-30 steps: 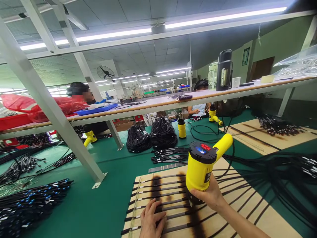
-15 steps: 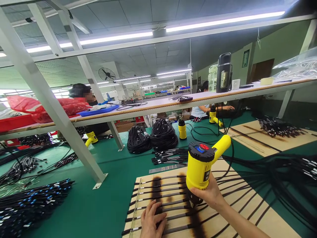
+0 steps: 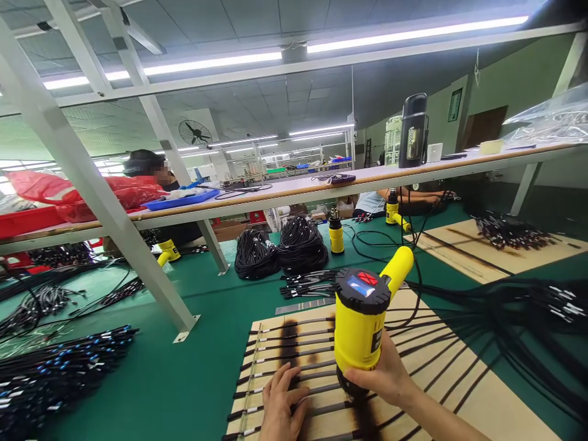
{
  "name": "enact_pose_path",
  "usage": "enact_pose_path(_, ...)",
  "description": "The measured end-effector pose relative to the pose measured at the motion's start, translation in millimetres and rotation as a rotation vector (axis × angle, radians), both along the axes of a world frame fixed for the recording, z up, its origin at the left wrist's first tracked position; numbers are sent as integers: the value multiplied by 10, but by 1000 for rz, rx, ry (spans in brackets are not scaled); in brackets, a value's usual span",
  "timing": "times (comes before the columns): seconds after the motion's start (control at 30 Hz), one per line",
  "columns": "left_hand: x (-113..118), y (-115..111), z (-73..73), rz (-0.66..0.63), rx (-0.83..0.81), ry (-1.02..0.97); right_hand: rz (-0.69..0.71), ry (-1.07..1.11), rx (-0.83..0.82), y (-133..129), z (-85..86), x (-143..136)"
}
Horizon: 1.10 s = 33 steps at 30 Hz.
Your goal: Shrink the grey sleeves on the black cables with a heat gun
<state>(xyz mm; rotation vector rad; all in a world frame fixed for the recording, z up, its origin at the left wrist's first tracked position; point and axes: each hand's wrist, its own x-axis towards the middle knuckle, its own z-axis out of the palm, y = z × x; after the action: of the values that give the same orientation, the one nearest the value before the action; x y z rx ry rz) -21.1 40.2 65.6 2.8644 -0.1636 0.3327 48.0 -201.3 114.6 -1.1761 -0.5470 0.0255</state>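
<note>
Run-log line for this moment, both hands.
Right hand: grip on yellow heat gun, nozzle end down | Left hand: resting over cables | Board: scorch-marked, under cables | Beyond board: two black cable bundles

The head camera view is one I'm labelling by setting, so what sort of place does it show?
Probably a cable assembly workshop: dark cables lie in rows across a scorched wooden board, the right hand holds a yellow heat gun, and coiled bundles sit behind.
</note>
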Motion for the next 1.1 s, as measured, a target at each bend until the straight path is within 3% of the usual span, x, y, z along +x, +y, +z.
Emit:
enact_pose_path(0.13,-53,3,7,15,8,36,-51,9,-43,-82,-9,-40)
enact_pose_path(0.53,-84,-35,-15,24,-10,56,29,21,22,-33,71,-77)
enact_pose_path(0.73,-92,-45,7,50,-36,84,-45,42,-29,-128,21,-12)
enact_pose_path(1.1,-85,-111,63,47,-77,132,-17,41,-8,-148,33,-10)
